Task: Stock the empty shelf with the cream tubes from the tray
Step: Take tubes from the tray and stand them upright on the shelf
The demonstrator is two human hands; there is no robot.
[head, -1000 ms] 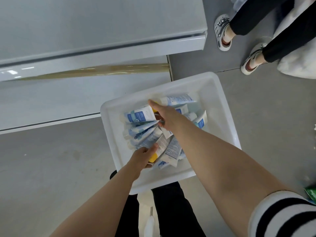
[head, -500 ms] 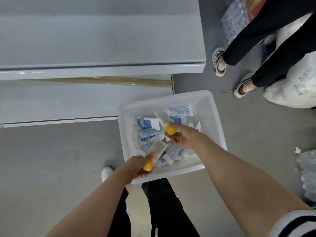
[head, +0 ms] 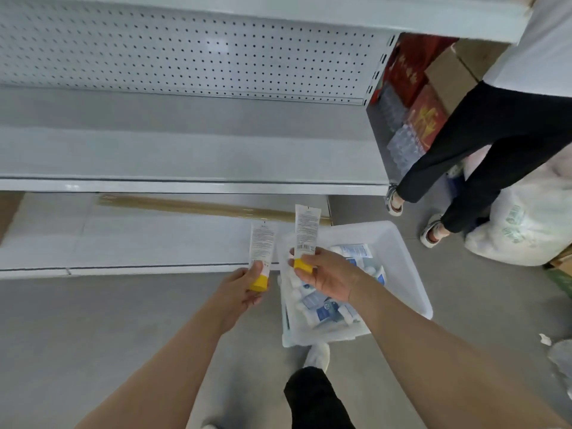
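Note:
My left hand (head: 240, 287) grips a white cream tube with a yellow cap (head: 262, 247), held upright, cap down, in front of the lowest shelf. My right hand (head: 326, 275) pinches a second yellow-capped tube (head: 305, 232) by its cap end, upright above the tray's left rim. The white plastic tray (head: 405, 261) sits on the floor to the right and holds several blue-and-white cream tubes (head: 322, 308). The empty white shelf (head: 185, 150) with a pegboard back runs across the upper view.
A lower shelf board (head: 123, 243) carries a long tan roll (head: 198, 207). Another person's legs (head: 483, 156) stand at the right by a white sack (head: 526, 227). Boxes and bottled water (head: 414, 119) sit behind the shelf end. My own leg and shoe (head: 315, 366) are below the tray.
Both hands have lifted out of the tray, each with a yellow-capped tube now held upright. My view has tilted up, bringing the pegboard shelf into sight.

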